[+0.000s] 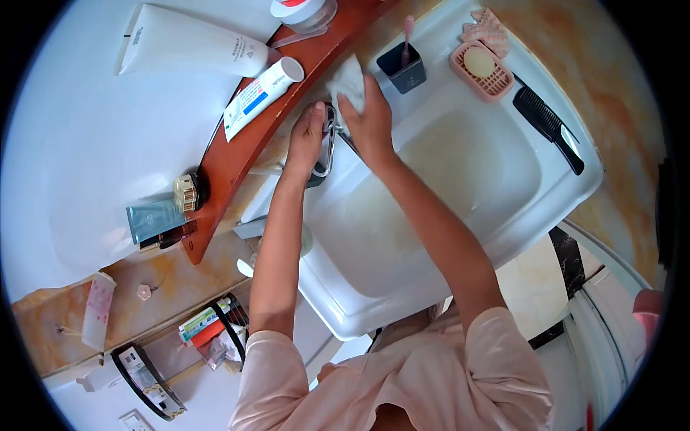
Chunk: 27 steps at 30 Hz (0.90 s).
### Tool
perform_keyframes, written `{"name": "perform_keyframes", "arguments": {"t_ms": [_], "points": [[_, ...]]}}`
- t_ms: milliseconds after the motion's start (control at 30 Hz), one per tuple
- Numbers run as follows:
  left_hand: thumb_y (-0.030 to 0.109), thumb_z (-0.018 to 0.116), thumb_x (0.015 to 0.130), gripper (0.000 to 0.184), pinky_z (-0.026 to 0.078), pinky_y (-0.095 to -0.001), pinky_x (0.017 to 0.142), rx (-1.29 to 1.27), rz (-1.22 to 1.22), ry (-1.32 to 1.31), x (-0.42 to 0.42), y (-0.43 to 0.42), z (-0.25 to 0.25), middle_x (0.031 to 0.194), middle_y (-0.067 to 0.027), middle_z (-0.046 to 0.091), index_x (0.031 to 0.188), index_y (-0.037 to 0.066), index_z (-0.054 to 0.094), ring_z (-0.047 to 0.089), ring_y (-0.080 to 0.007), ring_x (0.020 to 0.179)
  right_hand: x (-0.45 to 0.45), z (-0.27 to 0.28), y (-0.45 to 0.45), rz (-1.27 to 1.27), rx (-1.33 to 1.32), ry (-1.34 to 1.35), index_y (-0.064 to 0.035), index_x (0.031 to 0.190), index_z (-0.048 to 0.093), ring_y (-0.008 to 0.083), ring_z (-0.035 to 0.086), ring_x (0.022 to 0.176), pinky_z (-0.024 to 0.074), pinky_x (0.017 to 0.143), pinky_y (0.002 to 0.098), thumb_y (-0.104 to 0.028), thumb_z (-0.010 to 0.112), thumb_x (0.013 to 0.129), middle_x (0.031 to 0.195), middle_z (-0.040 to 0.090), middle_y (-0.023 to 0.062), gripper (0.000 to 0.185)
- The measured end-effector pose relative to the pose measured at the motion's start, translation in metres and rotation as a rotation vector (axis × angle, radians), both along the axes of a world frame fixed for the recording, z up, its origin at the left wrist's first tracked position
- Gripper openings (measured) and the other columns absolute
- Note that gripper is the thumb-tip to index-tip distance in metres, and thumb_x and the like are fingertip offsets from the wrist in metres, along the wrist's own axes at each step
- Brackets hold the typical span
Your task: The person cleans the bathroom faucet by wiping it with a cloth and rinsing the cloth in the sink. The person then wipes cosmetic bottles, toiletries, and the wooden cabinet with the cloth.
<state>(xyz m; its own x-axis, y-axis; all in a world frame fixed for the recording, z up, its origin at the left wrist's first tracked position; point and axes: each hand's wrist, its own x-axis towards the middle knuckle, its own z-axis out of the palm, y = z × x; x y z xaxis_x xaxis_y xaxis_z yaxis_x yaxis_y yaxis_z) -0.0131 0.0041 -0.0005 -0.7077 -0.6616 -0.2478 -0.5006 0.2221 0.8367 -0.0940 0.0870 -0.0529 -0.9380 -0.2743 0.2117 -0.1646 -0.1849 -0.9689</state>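
White cloth | right hand grasping it | left hand gripping faucet | sink, marbled surround

My left hand hides part of the chrome faucet; my right hand covers some of the white cloth. The print on the large white tube is too small to read.

Left of the fingers: shelf. Right: cup, brush inside; then soap dish and comb, on the sink.
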Motion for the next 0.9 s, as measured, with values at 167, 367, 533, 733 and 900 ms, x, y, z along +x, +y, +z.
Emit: {"name": "perform_keyframes", "arguments": {"t_ms": [167, 367, 533, 733, 900], "points": [[0.042, 0.045, 0.098, 0.045, 0.044, -0.0230, 0.075, 0.038, -0.007, 0.026, -0.003, -0.006, -0.002, 0.095, -0.0015, 0.057, 0.115, 0.002, 0.056, 0.049, -0.0095, 0.081, 0.012, 0.007, 0.006, 0.016, 0.003, -0.027, -0.0003, 0.105, 0.048, 0.0425, 0.053, 0.095, 0.0444, 0.079, 0.0429, -0.013, 0.065, 0.079, 0.099, 0.055, 0.0223, 0.033], [0.042, 0.045, 0.098, 0.043, 0.043, -0.0233, 0.077, 0.057, 0.031, 0.032, -0.001, -0.002, -0.003, 0.096, -0.0010, 0.056, 0.115, 0.004, 0.057, 0.050, -0.0100, 0.083, 0.026, 0.001, 0.010, 0.006, 0.014, -0.044, -0.0004, 0.108, 0.048, 0.0417, 0.054, 0.094, 0.0434, 0.081, 0.0427, -0.012, 0.064, 0.079, 0.100, 0.055, 0.0216, 0.035], [0.044, 0.046, 0.096, 0.044, 0.043, -0.0240, 0.075, 0.054, -0.007, 0.032, -0.002, -0.008, -0.007, 0.095, -0.0010, 0.056, 0.114, 0.006, 0.058, 0.049, -0.0096, 0.083, 0.001, -0.008, -0.002, 0.035, 0.027, -0.017, -0.0010, 0.106, 0.049, 0.0417, 0.054, 0.095, 0.0435, 0.081, 0.0433, -0.012, 0.065, 0.078, 0.099, 0.055, 0.0214, 0.034], [0.045, 0.045, 0.097, 0.046, 0.045, -0.0253, 0.078, 0.040, -0.024, 0.032, 0.000, -0.008, -0.007, 0.098, -0.0020, 0.057, 0.116, 0.006, 0.057, 0.051, -0.0107, 0.087, 0.027, 0.005, 0.015, 0.026, 0.025, -0.004, -0.0028, 0.103, 0.047, 0.0419, 0.054, 0.095, 0.0433, 0.078, 0.0452, -0.011, 0.066, 0.077, 0.099, 0.054, 0.0207, 0.033], [0.046, 0.045, 0.097, 0.045, 0.045, -0.0245, 0.079, 0.040, 0.016, -0.007, -0.003, -0.010, -0.009, 0.100, -0.0009, 0.058, 0.115, 0.007, 0.059, 0.052, -0.0100, 0.089, -0.016, -0.014, -0.016, -0.069, 0.105, 0.094, -0.0012, 0.104, 0.048, 0.0426, 0.055, 0.094, 0.0449, 0.079, 0.0447, -0.013, 0.067, 0.077, 0.098, 0.056, 0.0221, 0.035]]}}
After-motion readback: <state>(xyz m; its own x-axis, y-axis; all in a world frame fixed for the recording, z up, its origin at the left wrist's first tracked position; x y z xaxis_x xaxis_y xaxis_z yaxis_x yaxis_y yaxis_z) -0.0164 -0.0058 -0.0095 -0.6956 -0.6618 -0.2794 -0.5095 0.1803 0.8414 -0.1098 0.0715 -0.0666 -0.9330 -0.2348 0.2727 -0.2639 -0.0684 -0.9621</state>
